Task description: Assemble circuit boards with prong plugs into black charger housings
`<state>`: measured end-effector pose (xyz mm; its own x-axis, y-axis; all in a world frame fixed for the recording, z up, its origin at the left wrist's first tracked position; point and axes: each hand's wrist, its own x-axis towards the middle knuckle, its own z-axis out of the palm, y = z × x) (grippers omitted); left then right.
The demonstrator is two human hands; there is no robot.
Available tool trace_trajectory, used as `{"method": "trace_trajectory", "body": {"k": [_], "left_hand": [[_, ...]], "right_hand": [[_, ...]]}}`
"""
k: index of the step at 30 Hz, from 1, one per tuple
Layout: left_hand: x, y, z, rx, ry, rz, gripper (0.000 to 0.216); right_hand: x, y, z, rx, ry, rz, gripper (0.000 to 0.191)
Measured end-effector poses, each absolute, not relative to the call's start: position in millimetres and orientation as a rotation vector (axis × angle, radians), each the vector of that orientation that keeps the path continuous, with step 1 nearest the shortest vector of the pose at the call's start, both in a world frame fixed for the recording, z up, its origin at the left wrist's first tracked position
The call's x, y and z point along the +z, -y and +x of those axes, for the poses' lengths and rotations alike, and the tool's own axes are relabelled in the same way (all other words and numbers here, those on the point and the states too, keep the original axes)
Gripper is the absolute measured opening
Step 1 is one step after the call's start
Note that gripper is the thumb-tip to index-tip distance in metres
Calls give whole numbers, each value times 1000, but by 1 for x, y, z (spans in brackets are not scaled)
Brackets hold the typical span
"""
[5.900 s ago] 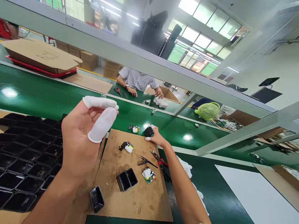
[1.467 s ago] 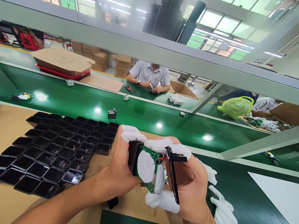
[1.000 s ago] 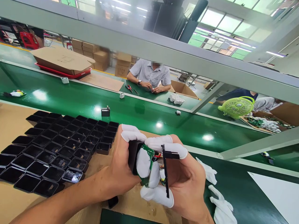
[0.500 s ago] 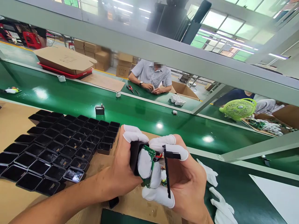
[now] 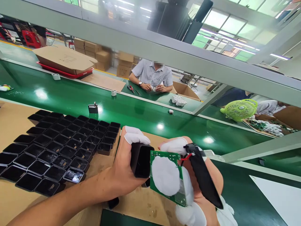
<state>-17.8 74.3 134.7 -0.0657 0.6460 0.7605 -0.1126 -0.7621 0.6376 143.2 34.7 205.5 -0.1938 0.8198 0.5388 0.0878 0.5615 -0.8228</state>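
Observation:
My left hand (image 5: 124, 166), with white fingertip covers, is wrapped round a black plastic case (image 5: 141, 160) whose open end faces right. In my right hand (image 5: 209, 175), also in white fingertip covers, is a green circuit board (image 5: 154, 185) bearing a big round white pad. A black cover plate (image 5: 204, 175) is tied to the board by red and black wires and sits in the same hand. The board's left edge is just right of the case mouth, outside it. My right fingers are partly hidden behind the board and plate.
Rows of open black cases (image 5: 47, 157) cover the cardboard at left. Beyond runs a green conveyor belt (image 5: 131, 110) carrying a black unit (image 5: 93, 108) and small white parts. A person (image 5: 151, 75) sits across it. A green fan (image 5: 241, 110) and white gloves (image 5: 227, 213) are at right.
My right hand has moved right and down, drawing the circuit board out of the case mouth and tilting the cover plate. Items on the belt have shifted left.

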Motion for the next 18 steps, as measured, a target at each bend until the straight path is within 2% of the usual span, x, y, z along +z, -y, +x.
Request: {"method": "trace_trajectory", "body": {"k": [3,13,18], "left_hand": [[133,-73,-18,1880,-560,1713,61],[138,-73,-19,1868,-582,1755,66],[145,-72,-24,1871,-599,1805,66]], "right_hand": [[210,-36,139,831,1575,-676,64],[207,-40,141,766,1680,-646,73],[210,-39,139,733,1688,-654,71]]}}
